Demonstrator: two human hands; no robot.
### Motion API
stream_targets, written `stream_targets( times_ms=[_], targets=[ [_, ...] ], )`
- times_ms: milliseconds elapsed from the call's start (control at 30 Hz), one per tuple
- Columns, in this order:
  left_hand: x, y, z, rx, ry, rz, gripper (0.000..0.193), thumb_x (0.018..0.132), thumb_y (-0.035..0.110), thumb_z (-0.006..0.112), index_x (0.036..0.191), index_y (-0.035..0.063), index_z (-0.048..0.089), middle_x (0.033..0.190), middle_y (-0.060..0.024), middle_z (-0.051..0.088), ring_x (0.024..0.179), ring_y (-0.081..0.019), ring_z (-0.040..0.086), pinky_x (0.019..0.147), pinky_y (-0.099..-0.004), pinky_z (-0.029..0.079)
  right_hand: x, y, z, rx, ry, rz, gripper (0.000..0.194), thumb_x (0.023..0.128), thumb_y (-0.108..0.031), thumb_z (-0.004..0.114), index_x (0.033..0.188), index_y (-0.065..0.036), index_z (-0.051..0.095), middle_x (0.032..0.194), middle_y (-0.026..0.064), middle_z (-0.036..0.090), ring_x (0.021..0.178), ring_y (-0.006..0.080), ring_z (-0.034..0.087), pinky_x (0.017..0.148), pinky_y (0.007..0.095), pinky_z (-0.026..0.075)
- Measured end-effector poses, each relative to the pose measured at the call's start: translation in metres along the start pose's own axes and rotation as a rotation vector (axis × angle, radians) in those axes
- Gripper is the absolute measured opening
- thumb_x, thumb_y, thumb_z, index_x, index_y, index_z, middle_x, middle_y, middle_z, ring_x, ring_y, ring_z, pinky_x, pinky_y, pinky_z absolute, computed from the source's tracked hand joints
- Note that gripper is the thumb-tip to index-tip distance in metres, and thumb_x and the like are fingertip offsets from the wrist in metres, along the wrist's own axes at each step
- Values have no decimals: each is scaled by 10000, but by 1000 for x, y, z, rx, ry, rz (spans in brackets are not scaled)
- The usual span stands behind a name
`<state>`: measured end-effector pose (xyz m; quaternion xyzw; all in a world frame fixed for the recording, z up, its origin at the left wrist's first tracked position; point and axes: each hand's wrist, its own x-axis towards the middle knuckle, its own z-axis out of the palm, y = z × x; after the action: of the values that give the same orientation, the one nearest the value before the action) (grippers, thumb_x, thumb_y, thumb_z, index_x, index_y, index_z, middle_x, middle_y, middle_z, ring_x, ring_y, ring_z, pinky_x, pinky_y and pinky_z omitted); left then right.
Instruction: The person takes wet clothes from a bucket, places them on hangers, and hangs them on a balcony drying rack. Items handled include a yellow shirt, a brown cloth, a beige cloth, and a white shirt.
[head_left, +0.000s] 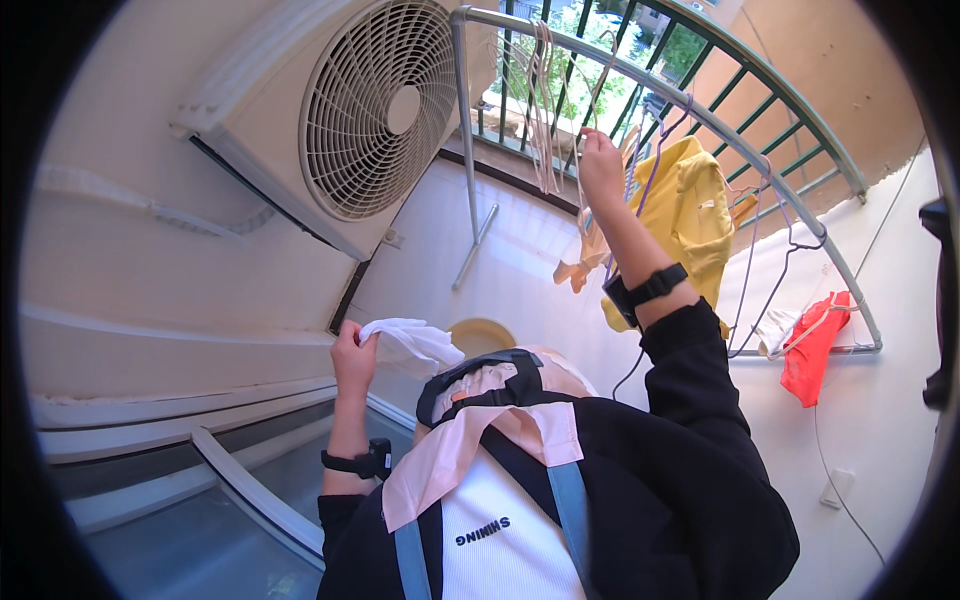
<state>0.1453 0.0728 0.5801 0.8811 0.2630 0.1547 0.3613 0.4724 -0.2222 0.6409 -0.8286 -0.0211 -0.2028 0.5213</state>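
My left hand (352, 360) pinches a white cloth (412, 345), which droops to the right over my waist; its exact kind cannot be told. Raised to the rack, my right hand (602, 169) has its fingers closed on a pale wire clothes hanger (604, 67) below its hook. That hanger hangs from the curved metal rail (622, 64) of a drying rack. Several pale hangers (541, 105) are bunched to the left of this hand. To its right hangs a yellow garment (682, 210), partly behind my forearm.
An air-conditioner outdoor unit (390, 112) stands at upper left. Beyond the rail runs a green metal railing (757, 90). A beige basin (484, 335) sits on the floor. Red underwear (816, 349) and a purple hanger (660, 150) hang on the right. A sliding glass door (217, 517) is at lower left.
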Motion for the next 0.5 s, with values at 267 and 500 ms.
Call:
stream_targets(
  times_ms=[267, 500],
  targets=[
    [14, -1, 6, -30, 15, -20, 245, 751, 112, 677, 729, 8, 457, 578, -115, 473, 518, -228, 445, 512, -348, 393, -142, -25, -124, 331, -346, 310, 252, 898, -196, 482, 1058, -28, 581, 652, -28, 410, 625, 50, 426, 575, 193, 364],
    [30, 4, 14, -70, 23, 61, 236, 756, 129, 676, 756, 20, 466, 604, -102, 480, 547, -210, 451, 533, -332, 408, -177, -2, -132, 97, -395, 131, 189, 896, -166, 523, 934, -11, 623, 610, -21, 429, 612, 67, 428, 587, 207, 379]
  ],
)
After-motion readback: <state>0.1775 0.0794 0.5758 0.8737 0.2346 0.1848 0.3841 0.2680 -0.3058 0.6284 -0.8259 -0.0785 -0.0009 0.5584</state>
